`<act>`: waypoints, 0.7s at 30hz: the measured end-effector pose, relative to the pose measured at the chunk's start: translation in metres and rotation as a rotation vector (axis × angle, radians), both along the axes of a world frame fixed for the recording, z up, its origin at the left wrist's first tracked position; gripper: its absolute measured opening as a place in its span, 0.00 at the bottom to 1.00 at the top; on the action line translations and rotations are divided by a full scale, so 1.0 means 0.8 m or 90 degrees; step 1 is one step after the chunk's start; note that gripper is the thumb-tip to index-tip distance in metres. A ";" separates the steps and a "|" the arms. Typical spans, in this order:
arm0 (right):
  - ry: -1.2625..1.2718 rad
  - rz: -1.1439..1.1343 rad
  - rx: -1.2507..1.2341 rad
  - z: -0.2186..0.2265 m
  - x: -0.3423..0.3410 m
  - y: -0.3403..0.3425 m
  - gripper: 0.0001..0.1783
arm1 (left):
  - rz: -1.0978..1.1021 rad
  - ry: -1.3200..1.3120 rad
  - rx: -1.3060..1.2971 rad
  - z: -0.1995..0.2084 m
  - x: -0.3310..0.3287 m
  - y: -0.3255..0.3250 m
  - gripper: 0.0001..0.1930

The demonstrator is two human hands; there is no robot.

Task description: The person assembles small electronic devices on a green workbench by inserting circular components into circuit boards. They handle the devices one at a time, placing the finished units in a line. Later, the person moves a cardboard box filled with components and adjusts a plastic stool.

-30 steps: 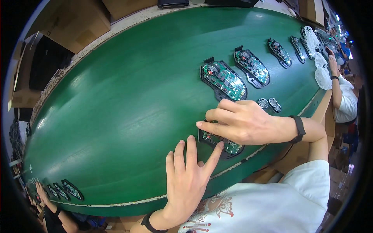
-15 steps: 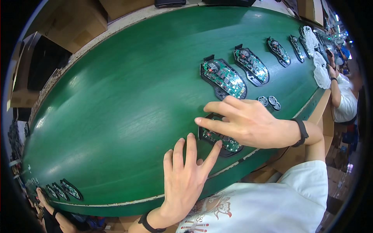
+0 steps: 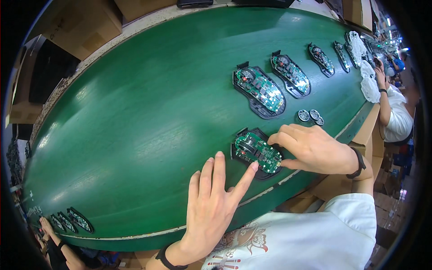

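Observation:
A half-built computer mouse, a black base carrying a green circuit board and a dark scroll wheel, lies near the belt's front edge. My left hand rests to its left with the fingers stretched out, the index fingertip touching the board's near side. At the mouse's right end is my right hand, thumb and index finger curled around that end. Its other fingers are folded and partly hidden. Beyond lie two similar open mice, a larger-looking one and another.
Several silver-rimmed small wheels sit beyond my right hand. More mouse assemblies line the green belt toward the far right, by clear plastic bags. Others lie at far left near a co-worker's hand. Cardboard boxes stand behind.
My right hand has moved right, from over the mouse to its right end, uncovering the circuit board and scroll wheel. My left hand has stayed nearly in place.

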State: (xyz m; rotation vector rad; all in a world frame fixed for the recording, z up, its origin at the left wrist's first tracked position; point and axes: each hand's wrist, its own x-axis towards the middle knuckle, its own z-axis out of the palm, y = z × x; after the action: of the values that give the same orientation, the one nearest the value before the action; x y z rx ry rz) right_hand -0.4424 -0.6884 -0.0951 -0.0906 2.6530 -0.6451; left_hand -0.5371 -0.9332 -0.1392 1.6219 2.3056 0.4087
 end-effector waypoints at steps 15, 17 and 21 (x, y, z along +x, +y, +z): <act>0.249 0.069 -0.113 -0.049 -0.043 -0.065 0.18 | 0.103 0.055 -0.061 0.003 -0.012 -0.073 0.33; 0.262 0.068 -0.131 -0.047 -0.039 -0.066 0.15 | 0.106 0.056 -0.082 0.006 -0.008 -0.077 0.32; 0.292 0.065 -0.144 -0.064 -0.027 -0.080 0.12 | 0.107 0.064 -0.101 0.009 -0.004 -0.078 0.31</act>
State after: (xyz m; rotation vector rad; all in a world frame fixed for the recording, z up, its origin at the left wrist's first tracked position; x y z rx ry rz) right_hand -0.4641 -0.7527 -0.1465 -0.4883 2.9662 -0.9878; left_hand -0.5405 -0.9955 -0.1321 1.4095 2.4889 0.1784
